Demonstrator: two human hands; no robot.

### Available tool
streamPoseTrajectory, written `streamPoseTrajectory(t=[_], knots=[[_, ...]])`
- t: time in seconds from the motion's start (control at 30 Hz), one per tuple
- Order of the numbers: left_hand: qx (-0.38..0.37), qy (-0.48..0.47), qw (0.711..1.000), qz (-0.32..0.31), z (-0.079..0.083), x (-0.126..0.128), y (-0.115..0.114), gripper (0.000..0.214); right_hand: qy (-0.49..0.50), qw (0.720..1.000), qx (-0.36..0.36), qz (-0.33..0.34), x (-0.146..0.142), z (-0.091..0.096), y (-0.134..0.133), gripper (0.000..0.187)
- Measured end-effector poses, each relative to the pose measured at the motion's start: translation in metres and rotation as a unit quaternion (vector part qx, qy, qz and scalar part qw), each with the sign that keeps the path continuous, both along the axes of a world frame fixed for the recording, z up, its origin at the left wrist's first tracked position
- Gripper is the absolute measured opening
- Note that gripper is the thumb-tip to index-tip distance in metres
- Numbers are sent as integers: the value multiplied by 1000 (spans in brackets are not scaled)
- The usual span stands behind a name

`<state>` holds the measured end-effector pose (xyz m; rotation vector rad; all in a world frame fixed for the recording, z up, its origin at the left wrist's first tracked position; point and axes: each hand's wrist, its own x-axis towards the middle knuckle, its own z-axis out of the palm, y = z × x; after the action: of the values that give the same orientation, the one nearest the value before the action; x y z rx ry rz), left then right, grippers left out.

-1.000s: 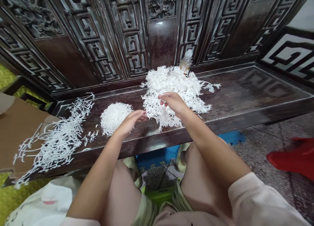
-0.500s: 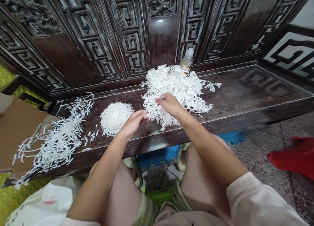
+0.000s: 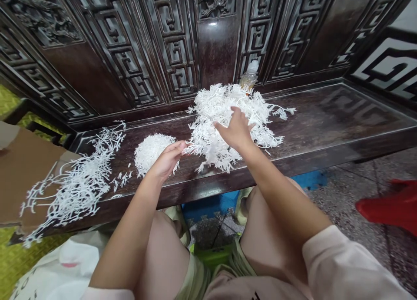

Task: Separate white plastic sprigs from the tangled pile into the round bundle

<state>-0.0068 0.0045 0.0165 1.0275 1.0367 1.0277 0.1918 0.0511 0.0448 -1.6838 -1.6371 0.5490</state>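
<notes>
Lying beneath the right hand (image 3: 237, 130): large white pile (image 3: 213, 102).

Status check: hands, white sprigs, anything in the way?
Left hand seemingly pinching a white sprig. Right hand open over large white pile. Bottle behind pile, not between hands.

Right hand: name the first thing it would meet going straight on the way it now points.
Most likely the large heap of white branching pieces: the right hand is spread over it, though whether they already touch is unclear. Beyond the heap stands a bottle.
</notes>
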Motion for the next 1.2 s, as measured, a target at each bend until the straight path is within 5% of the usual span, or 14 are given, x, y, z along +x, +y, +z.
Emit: streamPoseTrajectory(t=[0.07,0.17,0.27,0.37,0.43,0.5,0.73,1.2], knots=[[-10,3,1000,10,-3,-3,3,21,-25,996,86,-6,-5,4,-6,46],[-11,-8,1000,-4,-7,-4,7,18,1,980,111,163,-15,6,-17,27],[-3,-38,999,-6,-7,-2,9,15,75,952,-18,297,-23,-3,-20,28],[3,-47,999,1,-5,-2,9,15,132,904,-178,367,-26,-12,-16,29],[5,-35,999,-4,-4,-2,9,17,163,874,-220,401,-27,-13,-13,28],[4,-26,1000,0,-4,-3,9,25,182,871,-223,399,-27,-12,-13,27],[-2,47,999,9,-8,2,8,43,200,923,-176,279,-33,-13,-15,19],[48,107,993,31,-9,15,5,21,211,906,-187,315,-31,-15,-14,24]])
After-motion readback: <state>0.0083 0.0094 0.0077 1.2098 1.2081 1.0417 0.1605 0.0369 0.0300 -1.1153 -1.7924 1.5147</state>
